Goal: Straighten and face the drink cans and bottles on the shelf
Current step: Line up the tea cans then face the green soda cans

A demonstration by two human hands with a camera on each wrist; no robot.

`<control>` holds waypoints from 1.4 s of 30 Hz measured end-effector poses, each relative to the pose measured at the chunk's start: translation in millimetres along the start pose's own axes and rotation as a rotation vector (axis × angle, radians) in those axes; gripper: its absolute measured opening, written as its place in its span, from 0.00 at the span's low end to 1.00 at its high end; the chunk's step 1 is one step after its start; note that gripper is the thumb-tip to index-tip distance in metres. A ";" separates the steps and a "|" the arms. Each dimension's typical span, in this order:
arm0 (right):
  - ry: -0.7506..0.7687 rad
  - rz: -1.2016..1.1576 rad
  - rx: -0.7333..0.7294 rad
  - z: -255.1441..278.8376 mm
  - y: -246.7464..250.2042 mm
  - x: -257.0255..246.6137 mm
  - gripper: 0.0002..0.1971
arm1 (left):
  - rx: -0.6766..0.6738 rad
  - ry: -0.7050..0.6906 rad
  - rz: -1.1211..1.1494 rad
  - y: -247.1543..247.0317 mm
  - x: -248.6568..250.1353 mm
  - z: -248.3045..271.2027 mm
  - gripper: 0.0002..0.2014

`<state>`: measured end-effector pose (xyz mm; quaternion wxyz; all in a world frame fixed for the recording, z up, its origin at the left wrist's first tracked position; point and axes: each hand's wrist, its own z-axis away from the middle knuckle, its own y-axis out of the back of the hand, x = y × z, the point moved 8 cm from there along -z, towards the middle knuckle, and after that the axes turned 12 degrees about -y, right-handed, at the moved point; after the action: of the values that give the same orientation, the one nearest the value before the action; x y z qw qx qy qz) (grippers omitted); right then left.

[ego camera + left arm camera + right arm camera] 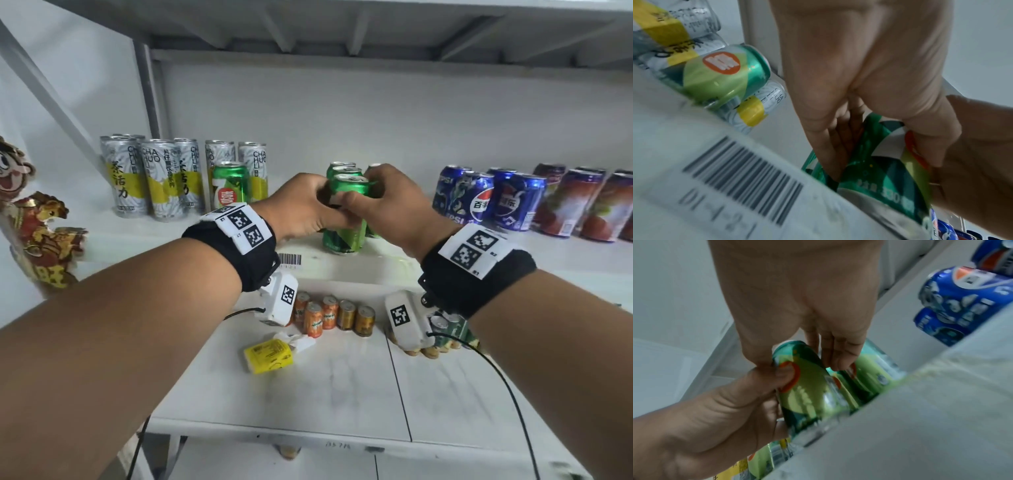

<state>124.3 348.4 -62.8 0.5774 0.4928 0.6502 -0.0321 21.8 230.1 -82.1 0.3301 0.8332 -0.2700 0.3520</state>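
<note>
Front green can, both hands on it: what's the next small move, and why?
Probably twist the front green can a little until its orange logo faces out. The left hand and right hand both grip it upright at the shelf edge, and the right wrist view shows the logo under the thumbs, off to one side.

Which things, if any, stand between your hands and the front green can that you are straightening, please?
Nothing visible does: both the left hand and the right hand already grip the front green can at the shelf's front edge. More green cans queue behind it, not before it.
</note>
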 end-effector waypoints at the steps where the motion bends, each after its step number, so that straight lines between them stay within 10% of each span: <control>1: -0.010 -0.067 -0.022 0.3 -3.9 7.3 0.34 | 0.018 -0.006 0.038 -1.0 -3.7 1.3 0.18; 8: -0.049 -0.485 -0.201 0.8 -27.7 40.1 0.22 | 0.070 0.052 0.204 -2.1 -37.7 13.7 0.27; 42: 0.073 -0.686 -0.375 8.2 -22.3 42.8 0.33 | 0.011 -0.114 -0.048 -3.3 -26.9 16.7 0.37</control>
<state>121.6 357.7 -110.8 0.5896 0.1334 0.7919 -0.0863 14.6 225.6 -112.8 0.3182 0.8599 -0.2663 0.2975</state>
